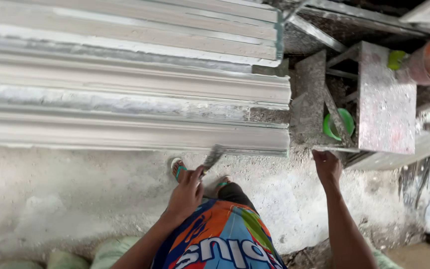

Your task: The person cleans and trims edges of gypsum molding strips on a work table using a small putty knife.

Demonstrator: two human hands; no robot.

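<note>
The left hand [187, 192] is clamping what looks like a brush [214, 156], its bristles just beyond touching the long moulding [135, 132] lying crosswise, while the right hand [327, 167] is curling loosely, holding nothing.

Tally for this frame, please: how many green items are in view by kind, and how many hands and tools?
Green round containers: 2, a bowl under the stand and a smaller one behind it
Green-strapped sandals: 2, one clear, the other mostly hidden
Hands: 2, left hand and right hand
Brushes: 1, brush held by the left hand
Total: 7
</note>
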